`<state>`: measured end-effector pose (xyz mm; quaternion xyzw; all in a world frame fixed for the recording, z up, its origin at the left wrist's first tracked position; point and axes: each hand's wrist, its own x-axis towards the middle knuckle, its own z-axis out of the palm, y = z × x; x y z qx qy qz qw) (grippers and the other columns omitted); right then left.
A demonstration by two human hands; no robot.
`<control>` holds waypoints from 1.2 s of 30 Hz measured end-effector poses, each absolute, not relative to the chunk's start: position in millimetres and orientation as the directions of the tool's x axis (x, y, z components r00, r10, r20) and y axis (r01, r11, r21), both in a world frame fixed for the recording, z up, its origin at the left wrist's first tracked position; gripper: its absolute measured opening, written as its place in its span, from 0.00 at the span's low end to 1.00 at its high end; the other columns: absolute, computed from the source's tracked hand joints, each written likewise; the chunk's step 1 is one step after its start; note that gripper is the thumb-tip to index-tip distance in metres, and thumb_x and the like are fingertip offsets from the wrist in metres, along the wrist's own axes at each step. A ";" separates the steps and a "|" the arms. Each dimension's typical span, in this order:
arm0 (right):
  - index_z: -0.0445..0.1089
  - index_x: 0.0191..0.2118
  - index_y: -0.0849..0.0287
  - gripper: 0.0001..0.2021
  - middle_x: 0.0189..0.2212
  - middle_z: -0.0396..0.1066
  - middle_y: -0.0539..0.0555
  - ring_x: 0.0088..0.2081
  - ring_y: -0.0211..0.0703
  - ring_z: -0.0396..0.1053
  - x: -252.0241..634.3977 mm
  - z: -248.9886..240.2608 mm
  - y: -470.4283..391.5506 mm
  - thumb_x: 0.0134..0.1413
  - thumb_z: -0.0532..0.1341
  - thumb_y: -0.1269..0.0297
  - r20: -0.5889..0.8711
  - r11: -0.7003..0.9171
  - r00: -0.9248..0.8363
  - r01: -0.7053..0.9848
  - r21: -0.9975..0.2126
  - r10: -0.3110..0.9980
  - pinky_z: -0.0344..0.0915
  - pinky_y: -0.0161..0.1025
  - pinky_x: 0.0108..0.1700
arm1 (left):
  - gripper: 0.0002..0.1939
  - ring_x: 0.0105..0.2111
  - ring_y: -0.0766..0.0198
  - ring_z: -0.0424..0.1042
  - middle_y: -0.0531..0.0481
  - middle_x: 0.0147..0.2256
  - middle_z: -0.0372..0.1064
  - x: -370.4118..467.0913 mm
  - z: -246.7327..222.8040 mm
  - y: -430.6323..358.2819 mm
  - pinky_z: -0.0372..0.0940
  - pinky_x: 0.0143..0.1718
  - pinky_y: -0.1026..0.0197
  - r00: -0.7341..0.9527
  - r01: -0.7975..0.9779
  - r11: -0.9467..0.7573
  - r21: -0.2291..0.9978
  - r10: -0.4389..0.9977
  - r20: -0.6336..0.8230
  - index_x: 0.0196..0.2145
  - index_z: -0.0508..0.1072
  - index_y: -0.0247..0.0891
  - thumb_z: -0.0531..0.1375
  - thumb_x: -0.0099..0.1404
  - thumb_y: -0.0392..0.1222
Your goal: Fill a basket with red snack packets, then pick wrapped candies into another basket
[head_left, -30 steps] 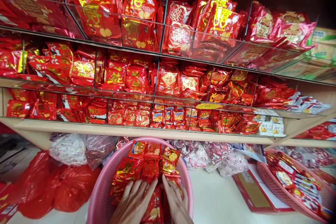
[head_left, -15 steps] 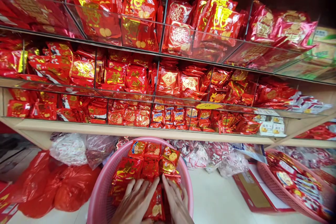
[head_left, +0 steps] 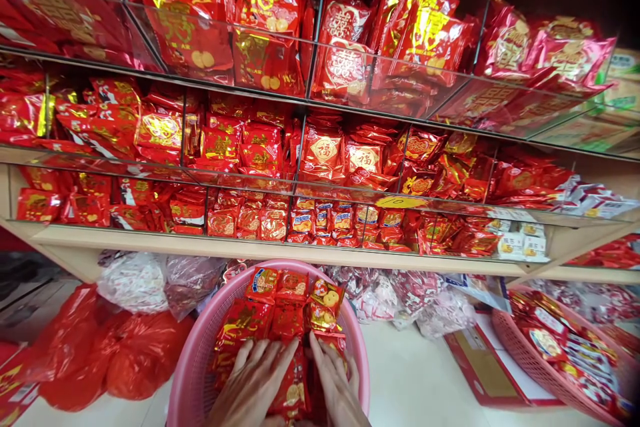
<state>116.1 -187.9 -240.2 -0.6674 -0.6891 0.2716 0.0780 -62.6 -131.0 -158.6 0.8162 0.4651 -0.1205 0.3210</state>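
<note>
A pink plastic basket on the floor holds several red snack packets. My left hand lies over packets in it, back up, fingers stretched forward and touching the wrappers. Beside it, my right hand reaches down at the basket's right side with its fingers extended; the fingertips rest against a red packet. Between the hands lies a red packet with a biscuit picture. Ahead of the fingers are a gold-and-red biscuit packet and a packet with a blue label. My palms are hidden.
Shelves with clear dividers carry many red and gold packets above the basket. Red plastic bags sit on the floor at left. To the right are a flat red-edged box and a second pink basket of packets.
The view has shifted very slightly. Both hands stay on the packets in the basket, with almost no visible movement.
</note>
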 end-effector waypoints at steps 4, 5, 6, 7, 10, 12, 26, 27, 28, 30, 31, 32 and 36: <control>0.24 0.65 0.48 0.62 0.66 0.48 0.54 0.66 0.61 0.44 112.9 -234.5 -188.4 0.32 0.70 0.68 -0.285 -0.064 -0.080 0.884 -0.463 0.955 0.37 0.58 0.64 | 0.46 0.65 0.55 0.43 0.51 0.66 0.44 -64.5 -159.0 -133.4 0.37 0.65 0.47 0.574 0.810 -0.379 0.448 0.668 -0.473 0.66 0.47 0.45 0.56 0.51 0.30; 0.23 0.65 0.49 0.62 0.66 0.47 0.54 0.66 0.60 0.44 111.9 -232.5 -188.8 0.32 0.70 0.69 -0.283 -0.067 -0.076 0.884 -0.462 0.956 0.37 0.58 0.64 | 0.45 0.65 0.54 0.44 0.51 0.66 0.44 -65.3 -160.0 -133.8 0.36 0.65 0.46 0.583 0.802 -0.384 0.457 0.667 -0.463 0.66 0.47 0.45 0.57 0.52 0.30; 0.22 0.65 0.49 0.62 0.66 0.47 0.54 0.66 0.59 0.44 111.0 -230.7 -189.1 0.33 0.69 0.70 -0.277 -0.067 -0.073 0.883 -0.465 0.958 0.37 0.58 0.65 | 0.45 0.65 0.54 0.44 0.51 0.66 0.45 -66.0 -161.2 -134.0 0.36 0.65 0.46 0.588 0.798 -0.388 0.461 0.669 -0.455 0.66 0.47 0.45 0.57 0.52 0.31; 0.22 0.65 0.49 0.61 0.66 0.47 0.54 0.66 0.59 0.44 110.3 -229.0 -189.4 0.33 0.69 0.70 -0.270 -0.065 -0.072 0.881 -0.468 0.960 0.37 0.57 0.65 | 0.45 0.65 0.54 0.44 0.50 0.66 0.46 -66.5 -162.5 -134.0 0.36 0.65 0.45 0.589 0.796 -0.387 0.464 0.672 -0.449 0.66 0.47 0.46 0.58 0.53 0.32; 0.22 0.65 0.49 0.61 0.66 0.48 0.54 0.66 0.58 0.44 109.3 -225.6 -189.9 0.33 0.68 0.71 -0.260 -0.064 -0.069 0.879 -0.472 0.963 0.38 0.57 0.65 | 0.44 0.65 0.52 0.44 0.49 0.66 0.47 -67.1 -167.3 -133.6 0.36 0.64 0.43 0.588 0.796 -0.381 0.471 0.674 -0.447 0.66 0.47 0.46 0.59 0.54 0.36; 0.22 0.65 0.49 0.61 0.66 0.48 0.53 0.66 0.58 0.44 109.4 -224.1 -189.9 0.33 0.68 0.71 -0.264 -0.065 -0.072 0.876 -0.477 0.962 0.38 0.57 0.65 | 0.44 0.65 0.51 0.44 0.49 0.66 0.46 -67.0 -170.7 -133.0 0.36 0.64 0.43 0.588 0.795 -0.378 0.474 0.672 -0.450 0.66 0.47 0.46 0.61 0.54 0.39; 0.25 0.67 0.51 0.60 0.64 0.53 0.58 0.66 0.59 0.45 111.2 -228.2 -200.1 0.35 0.68 0.69 -0.162 -0.052 -0.044 0.837 -0.545 0.986 0.39 0.62 0.64 | 0.48 0.58 0.45 0.57 0.43 0.60 0.59 -136.1 -169.5 -93.1 0.51 0.56 0.44 0.473 0.800 -0.452 0.394 0.880 0.047 0.66 0.42 0.48 0.64 0.54 0.47; 0.25 0.67 0.51 0.60 0.64 0.52 0.58 0.66 0.60 0.45 112.4 -230.8 -201.5 0.35 0.69 0.68 -0.156 -0.052 -0.040 0.838 -0.543 0.987 0.40 0.63 0.64 | 0.47 0.57 0.44 0.58 0.41 0.59 0.60 -145.3 -173.7 -88.7 0.51 0.55 0.43 0.441 0.827 -0.434 0.357 0.895 0.066 0.66 0.45 0.46 0.64 0.54 0.48; 0.25 0.67 0.51 0.60 0.65 0.51 0.59 0.66 0.61 0.45 113.7 -233.4 -202.8 0.36 0.70 0.67 -0.147 -0.046 -0.040 0.840 -0.540 0.988 0.40 0.63 0.63 | 0.46 0.56 0.43 0.59 0.40 0.58 0.61 -153.8 -177.4 -85.3 0.52 0.54 0.43 0.415 0.849 -0.418 0.323 0.906 0.081 0.65 0.48 0.44 0.64 0.53 0.49; 0.24 0.67 0.50 0.61 0.65 0.49 0.59 0.66 0.61 0.45 116.6 -237.8 -205.3 0.36 0.71 0.65 -0.118 -0.018 -0.052 0.847 -0.532 0.992 0.42 0.63 0.63 | 0.41 0.54 0.43 0.61 0.39 0.57 0.63 -167.2 -181.9 -82.8 0.54 0.52 0.44 0.387 0.874 -0.396 0.281 0.918 0.089 0.63 0.55 0.42 0.63 0.53 0.51; 0.24 0.67 0.49 0.61 0.65 0.49 0.59 0.66 0.62 0.45 118.1 -239.5 -206.2 0.36 0.71 0.64 -0.102 -0.001 -0.062 0.849 -0.528 0.993 0.42 0.64 0.63 | 0.37 0.53 0.43 0.62 0.40 0.55 0.64 -171.3 -182.5 -84.3 0.56 0.50 0.46 0.382 0.878 -0.388 0.278 0.921 0.079 0.60 0.60 0.42 0.62 0.54 0.52; 0.24 0.66 0.49 0.61 0.65 0.49 0.59 0.65 0.62 0.45 119.7 -240.9 -206.9 0.37 0.71 0.63 -0.089 0.016 -0.073 0.852 -0.524 0.993 0.43 0.64 0.63 | 0.30 0.52 0.45 0.63 0.41 0.53 0.66 -173.4 -182.3 -87.8 0.58 0.49 0.47 0.385 0.878 -0.384 0.287 0.921 0.054 0.55 0.66 0.43 0.61 0.55 0.53; 0.22 0.66 0.51 0.61 0.65 0.48 0.62 0.65 0.64 0.47 124.9 -242.8 -206.5 0.39 0.71 0.55 -0.060 0.090 -0.139 0.860 -0.502 0.989 0.48 0.64 0.61 | 0.14 0.42 0.53 0.70 0.47 0.38 0.74 -163.1 -186.9 -116.4 0.60 0.46 0.52 0.524 0.811 -0.444 0.380 0.841 -0.135 0.31 0.73 0.43 0.52 0.64 0.51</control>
